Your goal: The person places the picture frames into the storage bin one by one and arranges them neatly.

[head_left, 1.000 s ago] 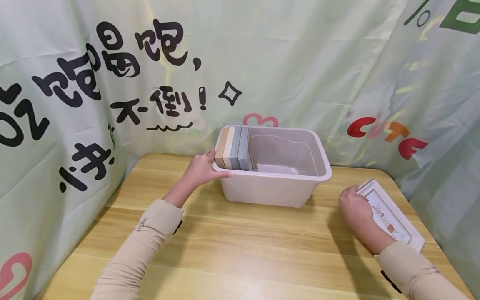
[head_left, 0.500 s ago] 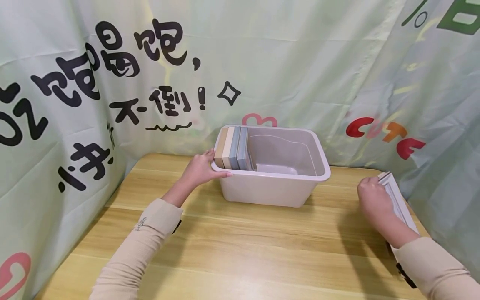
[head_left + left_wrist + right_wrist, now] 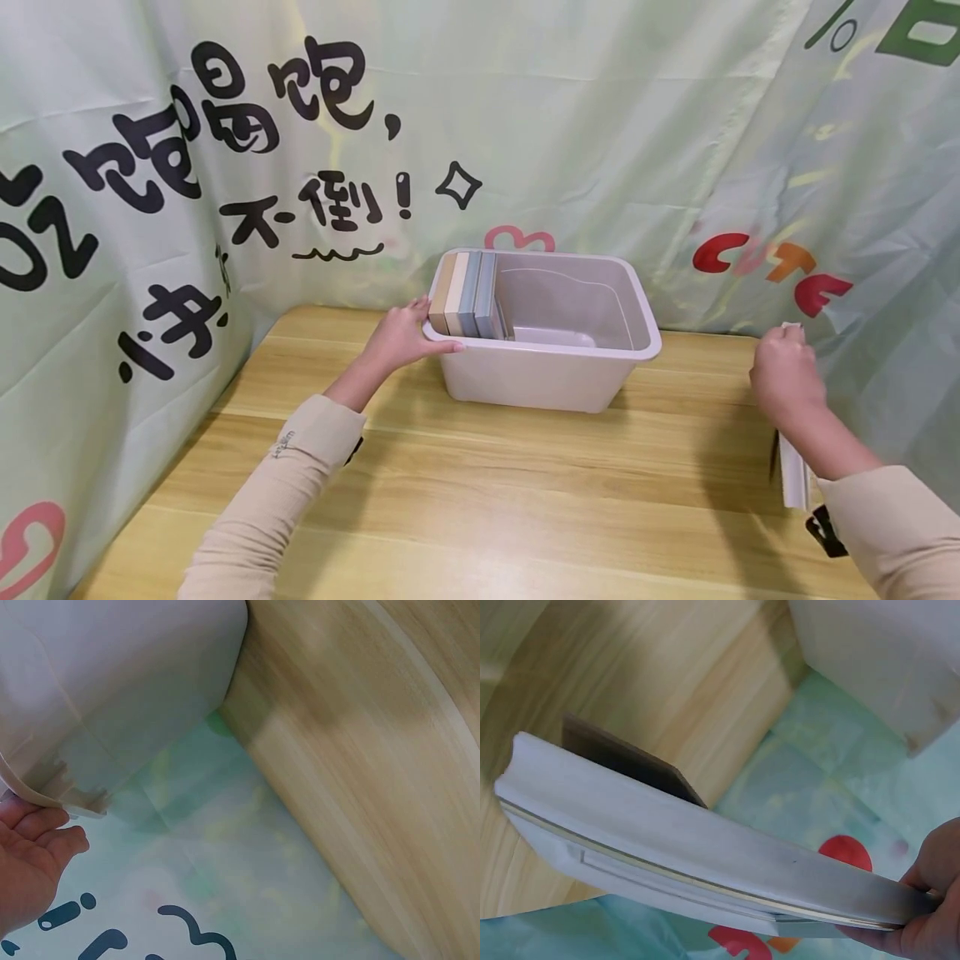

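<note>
At the bin's left corner, my left hand (image 3: 405,337) grips the rim, thumb along the front edge and fingers at the side. The bin (image 3: 536,379) is pale, plastic and rectangular. In the left wrist view, curled fingers of that hand (image 3: 34,855) meet the rim. Over the table's right side, my right hand (image 3: 791,375) holds a white picture frame (image 3: 793,475) by its far end, on edge. The right wrist view shows the frame's moulded side (image 3: 652,810) and a brown stand flap (image 3: 626,754) sticking out behind. The picture itself is turned from the head view.
Several flat slabs in tan, cream and blue-grey (image 3: 465,296) stand upright against the bin's left end. The wooden table (image 3: 480,492) reaches a printed curtain (image 3: 600,150) behind the bin and along both sides.
My right hand has lifted the picture frame and tipped it from lying face up to standing on edge, moving right. The left hand and the bin stay put.
</note>
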Demonstrator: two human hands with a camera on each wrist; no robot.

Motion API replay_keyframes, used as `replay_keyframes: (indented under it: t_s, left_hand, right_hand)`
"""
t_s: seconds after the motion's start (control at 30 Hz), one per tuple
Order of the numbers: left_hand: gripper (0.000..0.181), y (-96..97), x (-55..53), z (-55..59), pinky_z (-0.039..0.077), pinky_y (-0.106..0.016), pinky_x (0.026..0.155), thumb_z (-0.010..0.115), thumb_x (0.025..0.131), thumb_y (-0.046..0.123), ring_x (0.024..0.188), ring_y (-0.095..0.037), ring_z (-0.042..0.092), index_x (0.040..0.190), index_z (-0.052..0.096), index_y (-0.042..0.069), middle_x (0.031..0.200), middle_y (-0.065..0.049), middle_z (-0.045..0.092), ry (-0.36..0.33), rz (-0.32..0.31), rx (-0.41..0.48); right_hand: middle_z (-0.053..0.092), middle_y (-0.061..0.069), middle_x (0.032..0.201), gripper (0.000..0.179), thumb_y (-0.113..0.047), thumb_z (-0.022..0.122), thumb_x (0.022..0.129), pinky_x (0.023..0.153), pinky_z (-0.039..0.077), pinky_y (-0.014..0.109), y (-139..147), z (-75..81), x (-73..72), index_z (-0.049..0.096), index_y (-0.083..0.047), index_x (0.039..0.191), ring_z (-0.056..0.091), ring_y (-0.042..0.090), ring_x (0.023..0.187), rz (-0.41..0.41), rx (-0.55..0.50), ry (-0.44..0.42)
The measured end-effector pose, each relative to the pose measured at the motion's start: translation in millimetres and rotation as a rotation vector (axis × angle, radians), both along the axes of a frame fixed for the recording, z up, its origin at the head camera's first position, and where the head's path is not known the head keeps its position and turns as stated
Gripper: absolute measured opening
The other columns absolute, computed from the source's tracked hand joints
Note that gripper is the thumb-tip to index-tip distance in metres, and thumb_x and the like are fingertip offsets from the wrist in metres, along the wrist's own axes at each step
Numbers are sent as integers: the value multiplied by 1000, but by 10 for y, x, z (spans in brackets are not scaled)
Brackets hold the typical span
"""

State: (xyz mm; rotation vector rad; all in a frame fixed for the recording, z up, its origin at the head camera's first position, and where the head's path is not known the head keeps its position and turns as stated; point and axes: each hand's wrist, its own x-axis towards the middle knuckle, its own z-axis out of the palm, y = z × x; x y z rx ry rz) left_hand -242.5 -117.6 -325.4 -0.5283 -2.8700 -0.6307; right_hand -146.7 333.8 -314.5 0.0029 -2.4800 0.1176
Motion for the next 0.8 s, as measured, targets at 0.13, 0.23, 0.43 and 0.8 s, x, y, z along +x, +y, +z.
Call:
replay_keyframes:
  t_s: [0.13,0.23,0.43,0.8]
  left_hand:
    - [100,-1,15,15,41,-46,102,72,66,60,126,-41,43,134,43,-7,140,-25,40,-8,0,0]
    - [100,-1,22,21,40,-46,103,72,66,60,127,-41,42,134,42,-7,141,-25,40,-12,0,-4]
    - [100,-3,8,12,41,-45,103,73,66,60,128,-40,42,134,43,-6,141,-25,40,-12,3,0]
    - [100,-5,-3,1,42,-46,102,72,65,61,125,-41,45,134,44,-6,140,-24,42,-7,4,-5]
  right_hand:
    - [41,40,78,15,13,42,72,52,40,65,14,50,-13,41,26,79,44,59,56,-27,-78,33]
    - [41,40,82,15,12,40,74,56,39,67,8,78,-13,41,25,82,44,62,62,-52,-144,36]
    - [43,41,92,18,10,40,78,60,39,68,-17,81,-20,43,24,88,45,64,69,-43,-178,68]
    - [47,39,97,23,5,37,90,69,40,68,-95,19,-68,48,22,99,47,60,82,9,-277,223]
